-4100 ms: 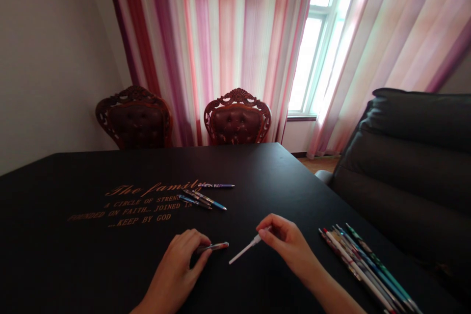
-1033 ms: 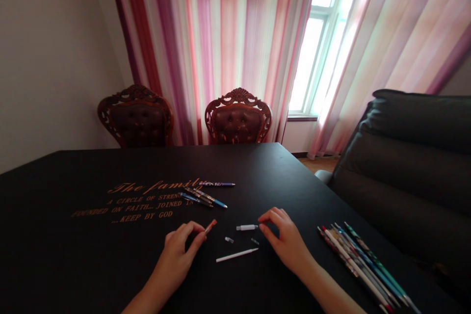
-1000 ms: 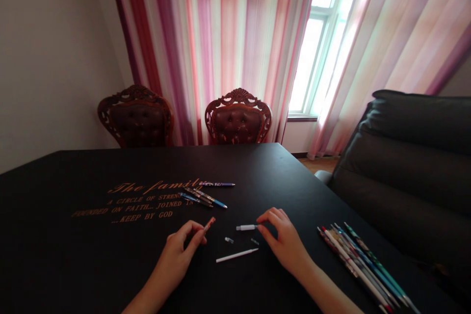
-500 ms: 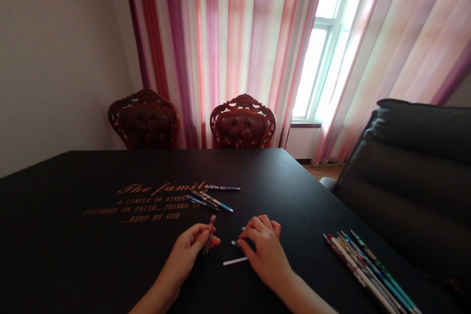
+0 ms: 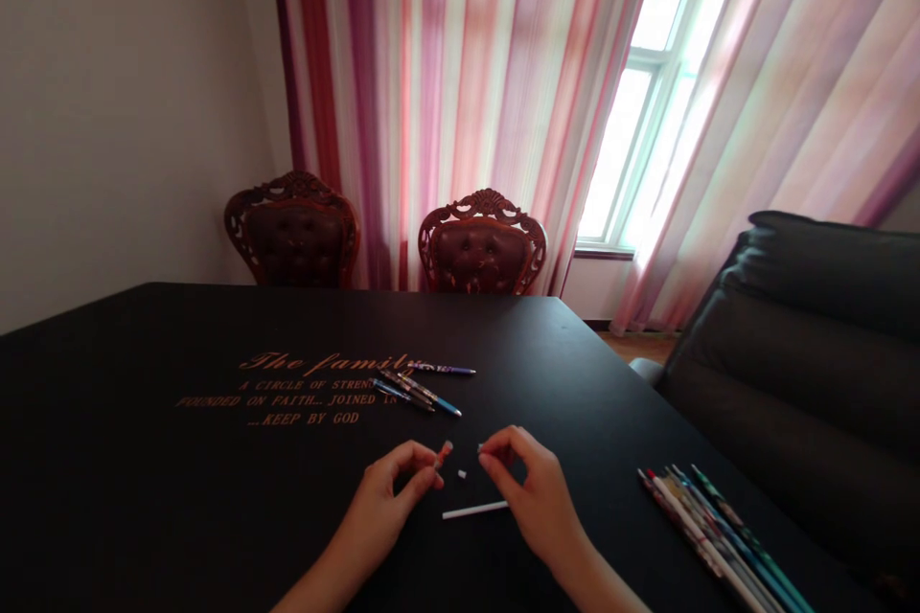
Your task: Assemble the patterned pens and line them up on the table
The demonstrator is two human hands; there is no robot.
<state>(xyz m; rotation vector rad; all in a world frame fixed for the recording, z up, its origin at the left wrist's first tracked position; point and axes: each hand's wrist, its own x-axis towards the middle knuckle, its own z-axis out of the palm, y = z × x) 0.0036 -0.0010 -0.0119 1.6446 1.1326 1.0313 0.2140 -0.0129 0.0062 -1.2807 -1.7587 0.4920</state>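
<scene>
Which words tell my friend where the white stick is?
Find the big black table with gold writing. Near the front, between the left hand and right hand, lies a thin white tube. It lies alone, unlike the colourful pens in piles.

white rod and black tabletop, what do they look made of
The white rod looks like smooth plastic: an even, matte white with no grain, though it's too small to be sure. The black tabletop looks like painted or laminated board, with a uniform surface and a faint sheen; the gold lettering seems printed on.
</scene>
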